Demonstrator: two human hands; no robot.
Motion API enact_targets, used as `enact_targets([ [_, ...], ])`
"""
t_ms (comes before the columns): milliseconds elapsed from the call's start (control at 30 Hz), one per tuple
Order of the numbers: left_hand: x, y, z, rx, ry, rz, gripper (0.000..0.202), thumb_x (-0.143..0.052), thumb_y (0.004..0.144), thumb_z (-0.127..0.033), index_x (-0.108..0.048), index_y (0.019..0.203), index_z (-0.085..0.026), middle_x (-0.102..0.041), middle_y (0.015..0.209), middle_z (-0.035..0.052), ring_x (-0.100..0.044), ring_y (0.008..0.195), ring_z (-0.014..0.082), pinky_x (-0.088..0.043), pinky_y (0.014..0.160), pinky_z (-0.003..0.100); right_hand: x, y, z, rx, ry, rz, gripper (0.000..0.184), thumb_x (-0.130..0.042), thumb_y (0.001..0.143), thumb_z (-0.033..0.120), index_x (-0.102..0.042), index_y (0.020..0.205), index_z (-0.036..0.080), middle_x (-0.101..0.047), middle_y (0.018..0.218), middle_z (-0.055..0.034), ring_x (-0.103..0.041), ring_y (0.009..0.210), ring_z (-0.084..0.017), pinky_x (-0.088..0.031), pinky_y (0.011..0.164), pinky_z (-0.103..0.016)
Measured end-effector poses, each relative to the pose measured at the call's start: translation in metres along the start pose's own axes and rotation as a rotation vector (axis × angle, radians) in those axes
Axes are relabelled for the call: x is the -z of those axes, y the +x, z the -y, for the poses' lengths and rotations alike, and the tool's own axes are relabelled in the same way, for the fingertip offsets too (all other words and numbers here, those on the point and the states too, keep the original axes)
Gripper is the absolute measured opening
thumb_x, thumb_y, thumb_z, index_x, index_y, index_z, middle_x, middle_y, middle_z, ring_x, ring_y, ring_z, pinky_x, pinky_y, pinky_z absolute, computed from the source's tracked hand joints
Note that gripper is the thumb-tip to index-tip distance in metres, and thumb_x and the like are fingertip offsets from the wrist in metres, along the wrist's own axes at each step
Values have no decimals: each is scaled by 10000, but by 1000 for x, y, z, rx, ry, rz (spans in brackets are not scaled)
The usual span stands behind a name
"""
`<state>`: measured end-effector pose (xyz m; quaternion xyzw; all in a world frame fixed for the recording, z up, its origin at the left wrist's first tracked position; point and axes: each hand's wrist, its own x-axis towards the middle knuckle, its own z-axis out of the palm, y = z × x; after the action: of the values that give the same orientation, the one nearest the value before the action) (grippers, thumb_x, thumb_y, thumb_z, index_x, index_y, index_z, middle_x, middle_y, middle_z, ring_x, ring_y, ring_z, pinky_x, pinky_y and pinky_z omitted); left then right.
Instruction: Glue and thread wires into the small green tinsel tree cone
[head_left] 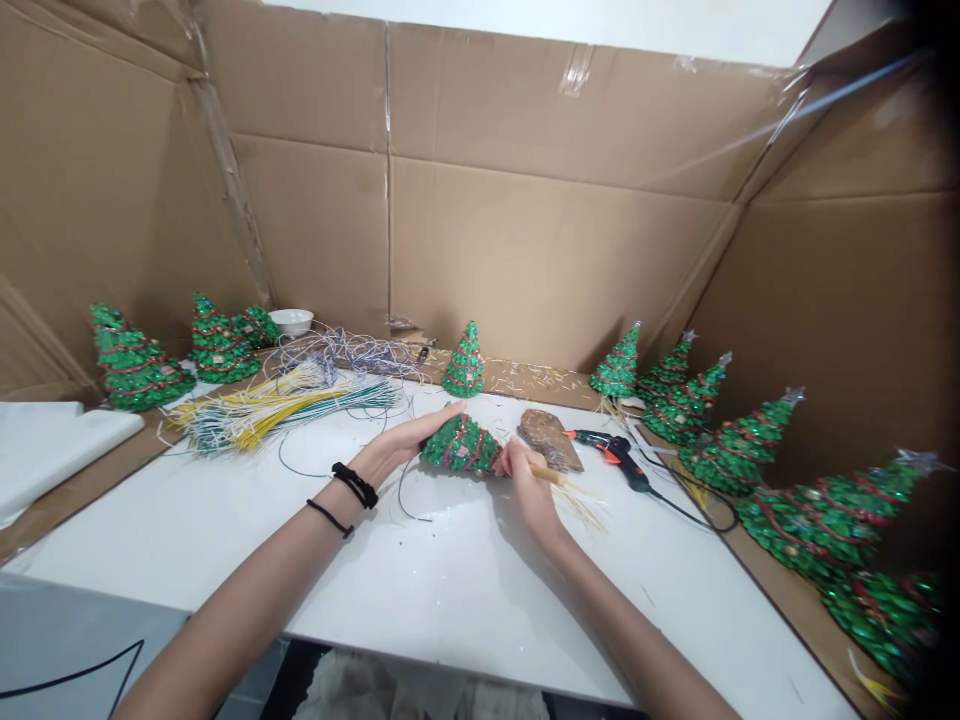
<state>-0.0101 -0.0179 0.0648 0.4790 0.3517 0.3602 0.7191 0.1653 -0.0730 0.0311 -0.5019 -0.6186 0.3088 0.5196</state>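
A small green Christmas tree figurine (460,446) with red garland lies tilted on its side above the white table. My left hand (415,436) is closed around its base end. Near the tree's tip, my right hand (529,485) is shut on a tan wooden-handled tool (549,475); the tool's working end is hidden by the fingers and the tree. A dark thin wire (402,500) curls down beside the left hand. To the right of my right hand lies a brown glue-smeared pad (546,438), with a black and orange glue gun (615,455) by it.
A bundle of yellow, white and green wires (285,410) lies left, with tangled wires (352,355) behind. Several tree figurines stand around the edges, including a back-centre tree (463,362) and a starred tree (750,440). A white bowl (292,321) sits back left. Cardboard walls (525,230) enclose the table (420,590).
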Motion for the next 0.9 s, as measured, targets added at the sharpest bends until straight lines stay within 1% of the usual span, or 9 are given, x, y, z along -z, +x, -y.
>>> enact_targets([
  [100,-1,0,-1,3,-28,-48,322,-511,869,-369,-622,682,-131,-610,638,2,-529,597,105,-458,681,242,-1,-1,-5,12,-8,0,408,-303,896,444,-342,557,221,-458,582,6,-445,615,-153,-346,623,-285],
  [200,0,1,0,7,-23,-41,311,-530,855,-385,-630,712,-128,-618,649,7,-536,618,113,-460,694,248,-2,-3,-7,20,-7,-4,389,-306,898,428,-331,569,223,-448,586,10,-430,609,-150,-338,603,-280],
  [333,3,5,3,-13,-14,-7,307,-554,835,-411,-647,771,-125,-627,664,20,-551,667,137,-456,741,273,-5,-5,-6,13,-32,-33,388,-290,905,424,-353,580,222,-465,602,6,-436,623,-151,-339,616,-281],
  [433,5,6,4,-4,-12,-19,310,-564,827,-414,-636,729,-129,-629,662,19,-550,651,136,-461,730,275,-6,-7,-4,-2,-45,-48,402,-276,908,431,-362,576,221,-473,602,4,-435,617,-151,-336,619,-283],
  [567,5,5,4,-5,-19,-18,311,-569,827,-411,-619,691,-136,-633,661,11,-543,611,117,-469,684,253,-6,-7,-2,6,-60,-46,394,-279,906,416,-368,577,219,-468,597,4,-427,612,-151,-331,626,-288],
  [733,3,3,2,10,-12,-40,327,-525,856,-401,-624,690,-137,-615,630,9,-533,595,114,-472,709,257,-6,-7,1,20,-82,-37,409,-271,912,442,-352,578,219,-441,591,8,-419,611,-152,-330,633,-291],
  [800,2,3,2,22,-8,-46,333,-513,860,-403,-631,704,-134,-606,624,9,-529,587,114,-472,704,263,-6,-7,1,27,-92,-36,405,-274,912,438,-350,580,218,-442,590,8,-417,609,-152,-329,629,-290],
  [900,3,4,3,3,-13,-32,318,-554,829,-427,-645,768,-128,-614,669,6,-536,616,116,-469,716,269,-6,-7,-1,43,-115,-33,393,-271,913,422,-355,588,218,-443,594,9,-411,607,-151,-324,626,-289],
])
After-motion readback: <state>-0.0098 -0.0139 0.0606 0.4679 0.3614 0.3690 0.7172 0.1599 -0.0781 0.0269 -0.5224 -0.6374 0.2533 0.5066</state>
